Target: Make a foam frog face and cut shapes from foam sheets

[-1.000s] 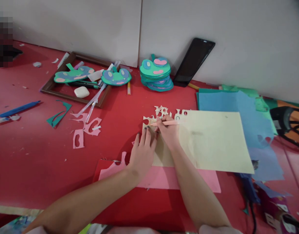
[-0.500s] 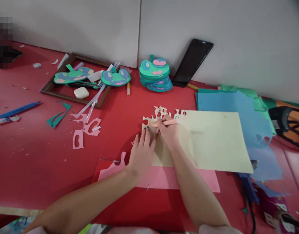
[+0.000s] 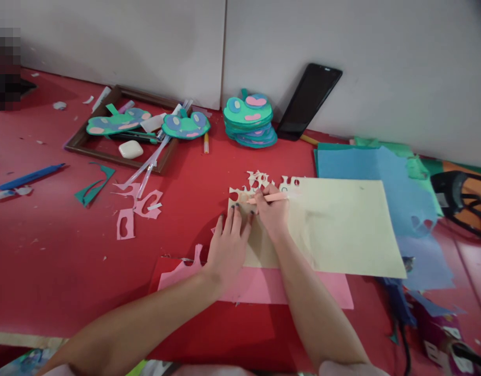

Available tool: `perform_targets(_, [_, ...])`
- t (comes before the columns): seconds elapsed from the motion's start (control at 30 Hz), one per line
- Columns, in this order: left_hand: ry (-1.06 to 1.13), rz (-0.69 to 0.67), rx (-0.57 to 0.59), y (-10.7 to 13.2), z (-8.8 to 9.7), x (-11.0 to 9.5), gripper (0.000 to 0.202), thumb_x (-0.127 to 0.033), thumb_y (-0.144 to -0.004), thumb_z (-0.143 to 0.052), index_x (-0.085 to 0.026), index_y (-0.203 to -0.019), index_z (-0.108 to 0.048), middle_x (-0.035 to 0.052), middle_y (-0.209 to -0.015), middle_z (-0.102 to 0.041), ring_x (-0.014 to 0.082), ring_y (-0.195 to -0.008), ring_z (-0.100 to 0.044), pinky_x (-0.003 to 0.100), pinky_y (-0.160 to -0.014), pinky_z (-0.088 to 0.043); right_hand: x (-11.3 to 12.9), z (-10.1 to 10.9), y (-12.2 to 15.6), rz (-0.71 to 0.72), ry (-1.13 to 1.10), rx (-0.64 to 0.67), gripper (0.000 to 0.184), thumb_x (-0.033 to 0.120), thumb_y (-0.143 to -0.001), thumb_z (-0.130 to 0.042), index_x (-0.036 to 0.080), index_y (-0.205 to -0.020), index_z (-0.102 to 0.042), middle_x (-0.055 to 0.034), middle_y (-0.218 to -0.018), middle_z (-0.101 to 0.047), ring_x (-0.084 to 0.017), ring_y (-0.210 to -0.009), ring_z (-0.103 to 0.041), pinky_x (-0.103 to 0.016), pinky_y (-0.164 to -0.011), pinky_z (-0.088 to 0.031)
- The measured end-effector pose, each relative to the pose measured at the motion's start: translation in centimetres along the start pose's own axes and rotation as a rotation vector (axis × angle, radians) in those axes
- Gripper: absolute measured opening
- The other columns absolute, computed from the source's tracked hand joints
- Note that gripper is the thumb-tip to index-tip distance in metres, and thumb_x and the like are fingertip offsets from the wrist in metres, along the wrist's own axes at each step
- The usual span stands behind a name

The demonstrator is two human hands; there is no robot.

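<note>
My right hand (image 3: 272,210) grips a pale pink marker pen (image 3: 277,197), its tip down at the left part of a cream sheet (image 3: 350,230). Fingers spread, my left hand (image 3: 229,240) lies flat on the sheet's left edge. Cut-out holes and ragged bits run along the sheet's top left edge. Under the cream sheet lies a pink sheet (image 3: 264,287), showing along the near side. Just beyond my hands are small cream scraps (image 3: 259,179).
Layered green shapes stand in a stack (image 3: 249,122) by the wall, beside a leaning phone (image 3: 311,102). A brown frame (image 3: 118,154) holds pens and two shapes. Blue sheets (image 3: 350,162) lie at right, near a blue tool (image 3: 397,303) with a cord. Pink scraps (image 3: 126,223) lie left.
My right hand and the marker have shifted slightly to the right. My left hand stays flat in the same place.
</note>
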State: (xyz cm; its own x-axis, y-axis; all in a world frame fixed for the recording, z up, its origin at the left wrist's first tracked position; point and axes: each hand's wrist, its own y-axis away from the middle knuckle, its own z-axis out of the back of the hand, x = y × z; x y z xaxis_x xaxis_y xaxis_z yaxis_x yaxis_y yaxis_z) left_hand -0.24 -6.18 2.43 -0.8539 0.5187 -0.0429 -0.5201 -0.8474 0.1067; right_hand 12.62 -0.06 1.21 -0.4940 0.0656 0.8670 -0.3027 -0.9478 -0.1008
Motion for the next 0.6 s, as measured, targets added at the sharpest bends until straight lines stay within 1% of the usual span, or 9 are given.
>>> perform_targets(0.07, [-0.004, 0.003, -0.003, -0.01, 0.05, 0.00, 0.055, -0.006, -0.084, -0.035, -0.011, -0.139, -0.033, 0.0224, -0.142, -0.033, 0.0330, -0.133, -0.031, 0.047, -0.104, -0.035, -0.12, -0.02, -0.01, -0.018, -0.038, -0.087, 0.030, 0.034, -0.085, -0.048, 0.023, -0.059, -0.037, 0.0068, -0.044, -0.044, -0.011, -0.043, -0.045, -0.025, -0.048, -0.036])
perform_targets(0.13, [0.002, 0.007, 0.002, -0.02, 0.14, 0.00, 0.056, -0.006, -0.084, -0.035, -0.013, -0.140, -0.030, 0.0221, -0.143, -0.032, 0.0324, -0.133, -0.031, 0.047, -0.104, -0.034, -0.25, -0.06, 0.00, -0.042, -0.087, -0.177, 0.031, 0.037, -0.086, -0.047, 0.023, -0.061, -0.036, 0.0071, -0.044, -0.043, -0.011, -0.045, -0.048, -0.024, -0.048, -0.038])
perform_targets(0.23, [0.009, 0.012, 0.012, 0.00, 0.21, 0.00, 0.056, -0.007, -0.085, -0.034, -0.013, -0.140, -0.030, 0.0213, -0.143, -0.033, 0.0315, -0.133, -0.030, 0.047, -0.104, -0.034, -0.40, -0.16, 0.03, -0.083, -0.178, -0.229, 0.029, 0.041, -0.087, -0.047, 0.024, -0.065, -0.037, 0.0077, -0.044, -0.041, -0.012, -0.049, -0.053, -0.024, -0.049, -0.041])
perform_targets(0.3, [0.004, 0.013, 0.014, 0.07, 0.14, -0.04, 0.056, -0.007, -0.085, -0.034, -0.014, -0.141, -0.029, 0.0205, -0.143, -0.033, 0.0310, -0.134, -0.030, 0.047, -0.105, -0.033, -0.38, -0.23, 0.04, -0.086, -0.223, -0.225, 0.028, 0.043, -0.086, -0.047, 0.024, -0.068, -0.038, 0.0073, -0.047, -0.042, -0.012, -0.050, -0.053, -0.024, -0.050, -0.044])
perform_targets(0.37, [-0.002, 0.013, 0.005, 0.15, -0.01, -0.09, 0.056, -0.008, -0.085, -0.034, -0.014, -0.140, -0.029, 0.0201, -0.143, -0.032, 0.0308, -0.134, -0.030, 0.046, -0.105, -0.033, -0.23, -0.27, 0.05, -0.059, -0.252, -0.224, 0.025, 0.043, -0.086, -0.048, 0.023, -0.072, -0.041, 0.0060, -0.053, -0.046, -0.011, -0.053, -0.053, -0.025, -0.053, -0.047])
perform_targets(0.47, [0.015, 0.013, -0.044, 0.13, -0.27, 0.00, 0.055, -0.008, -0.085, -0.035, -0.013, -0.139, -0.031, 0.0212, -0.142, -0.033, 0.0316, -0.133, -0.032, 0.047, -0.105, -0.032, 0.13, -0.31, 0.07, -0.001, -0.292, -0.179, 0.020, 0.042, -0.087, -0.047, 0.023, -0.083, -0.048, 0.0034, -0.065, -0.050, -0.010, -0.058, -0.053, -0.025, -0.058, -0.050])
perform_targets(0.53, [0.066, 0.011, -0.097, -0.11, -0.35, 0.30, 0.050, -0.008, -0.086, -0.035, -0.013, -0.136, -0.036, 0.0206, -0.139, -0.037, 0.0308, -0.130, -0.036, 0.046, -0.104, -0.032, 0.27, -0.30, 0.10, 0.031, -0.297, -0.107, 0.020, 0.041, -0.090, -0.043, 0.023, -0.093, -0.052, 0.0026, -0.069, -0.051, -0.009, -0.055, -0.050, -0.024, -0.056, -0.049])
perform_targets(0.6, [0.179, 0.009, -0.153, -0.50, -0.28, 0.82, 0.040, -0.012, -0.088, -0.034, -0.013, -0.126, -0.047, 0.0171, -0.131, -0.046, 0.0274, -0.121, -0.046, 0.043, -0.099, -0.037, 0.25, -0.21, 0.20, 0.073, -0.252, -0.055, 0.023, 0.039, -0.091, -0.039, 0.023, -0.099, -0.054, 0.0033, -0.066, -0.049, -0.008, -0.050, -0.046, -0.023, -0.051, -0.045])
